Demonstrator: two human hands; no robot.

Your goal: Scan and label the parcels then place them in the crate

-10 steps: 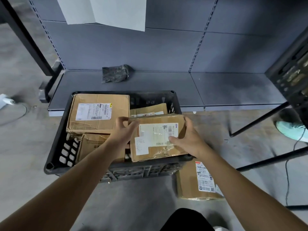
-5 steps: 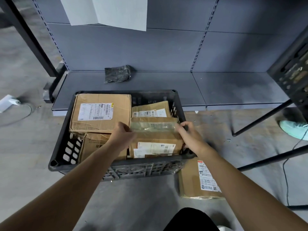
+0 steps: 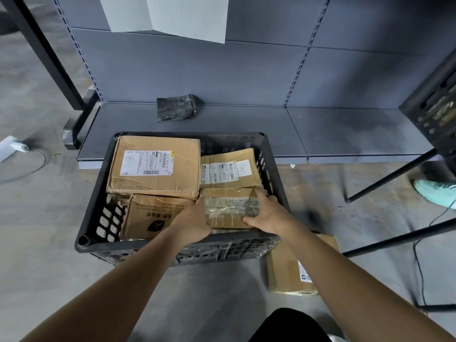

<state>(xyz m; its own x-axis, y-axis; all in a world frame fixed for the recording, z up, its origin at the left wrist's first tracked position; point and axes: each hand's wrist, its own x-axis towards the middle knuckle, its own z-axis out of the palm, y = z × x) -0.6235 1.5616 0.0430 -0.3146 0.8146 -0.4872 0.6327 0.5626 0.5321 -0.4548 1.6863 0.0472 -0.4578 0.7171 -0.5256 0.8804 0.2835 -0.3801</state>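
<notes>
Inside black plastic crate (image 3: 222, 251): left hand (image 3: 195, 223), right hand (image 3: 269, 215) clasp ends of taped brown cardboard parcel (image 3: 229, 208), long axis crosswise.

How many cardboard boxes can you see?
5. In the crate: back left, back right, front left, front right box held by left hand and right hand. One on the floor outside. More may hide underneath.

The single head-worn wide-angle camera looks forward and steeply down from above the person's outstretched arms (image 3: 138, 280), close over the crate (image 3: 222, 251) on the floor (image 3: 37, 243), facing the low grey shelf (image 3: 345, 129) behind it.
</notes>
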